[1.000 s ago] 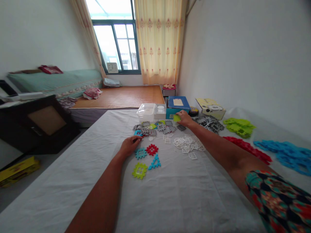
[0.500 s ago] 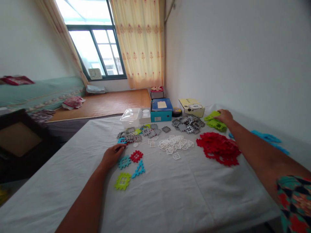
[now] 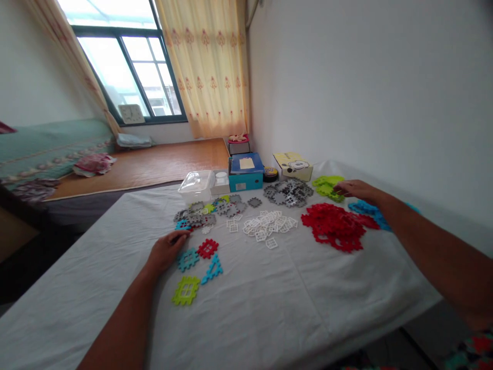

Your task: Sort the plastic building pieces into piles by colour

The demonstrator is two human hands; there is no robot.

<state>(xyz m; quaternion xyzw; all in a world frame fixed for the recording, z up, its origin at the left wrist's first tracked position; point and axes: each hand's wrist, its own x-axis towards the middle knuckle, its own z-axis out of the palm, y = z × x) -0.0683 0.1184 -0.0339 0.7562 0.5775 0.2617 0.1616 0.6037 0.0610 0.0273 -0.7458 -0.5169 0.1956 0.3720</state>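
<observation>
My right hand [image 3: 352,189] reaches to the far right side of the table. Its bent fingers pinch at the near edge of a pile of lime-green interlocking plastic building pieces [image 3: 325,186]. Closer to me lies a heap of red pieces [image 3: 335,226], and blue pieces [image 3: 364,207] lie partly behind my right forearm. My left hand [image 3: 165,252] rests on the cloth with its fingers curled; what they hold, if anything, is hidden. Around it are a light-blue piece [image 3: 183,224], a teal square [image 3: 188,260], a red square [image 3: 208,248], a blue triangle [image 3: 213,269] and a lime-green square [image 3: 185,291].
White window pieces [image 3: 268,226] are heaped mid-table, with grey pieces [image 3: 288,192] behind and a mixed grey pile [image 3: 196,216] to the left. A clear plastic tub [image 3: 196,186], a blue box [image 3: 246,181] and a yellow box [image 3: 295,167] stand along the back.
The view has turned slightly right. My right hand has shifted from the top of the lime-green pile to its near right edge. My left hand has stayed in place.
</observation>
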